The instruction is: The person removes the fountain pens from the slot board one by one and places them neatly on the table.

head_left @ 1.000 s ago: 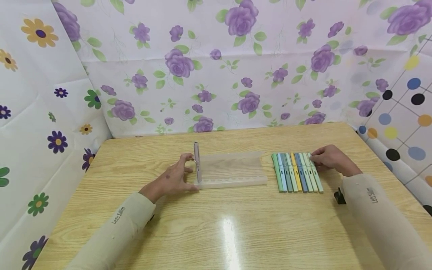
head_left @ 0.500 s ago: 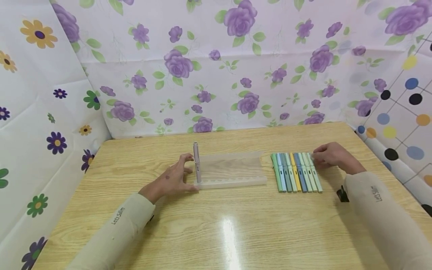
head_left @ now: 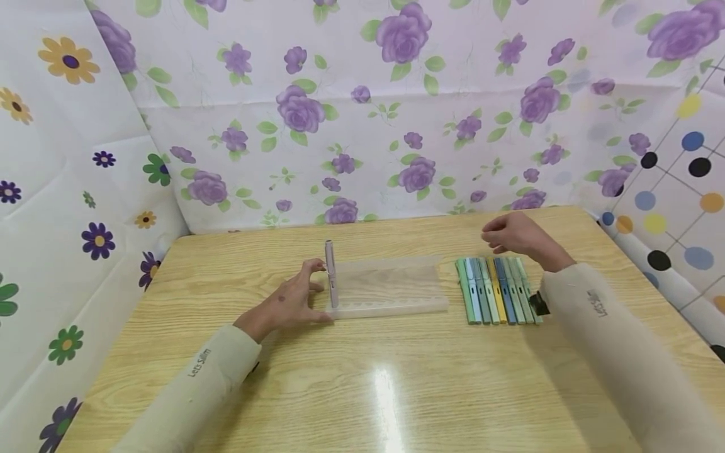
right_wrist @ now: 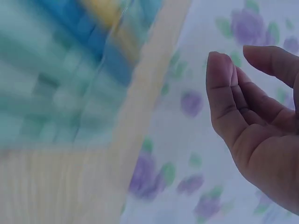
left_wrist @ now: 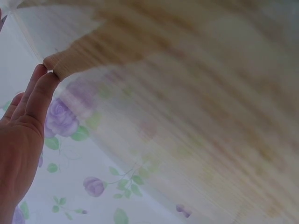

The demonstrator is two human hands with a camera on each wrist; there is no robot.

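Observation:
A pale pink pen [head_left: 331, 274] stands upright at the left end of a translucent plastic holder [head_left: 391, 286] in the middle of the table. My left hand [head_left: 291, 302] rests on the table at that end, its straight fingers touching the holder and pen; the left wrist view shows the flat hand [left_wrist: 28, 121] against a blurred edge. Several pastel pens [head_left: 498, 290] lie side by side to the right of the holder. My right hand [head_left: 510, 234] hovers over the far end of that row with loosely curled fingers and holds nothing, as the right wrist view of the hand [right_wrist: 252, 121] confirms.
The wooden table [head_left: 374, 390] is walled by floral sheets [head_left: 396, 126] at the back and left, and a dotted sheet [head_left: 674, 207] at the right. My right sleeve [head_left: 612, 352] covers the near right end of the pen row.
My right hand has lifted off the right side of the pen row and moved away and leftward, above the pens' far ends. The left hand and upright pen have stayed put.

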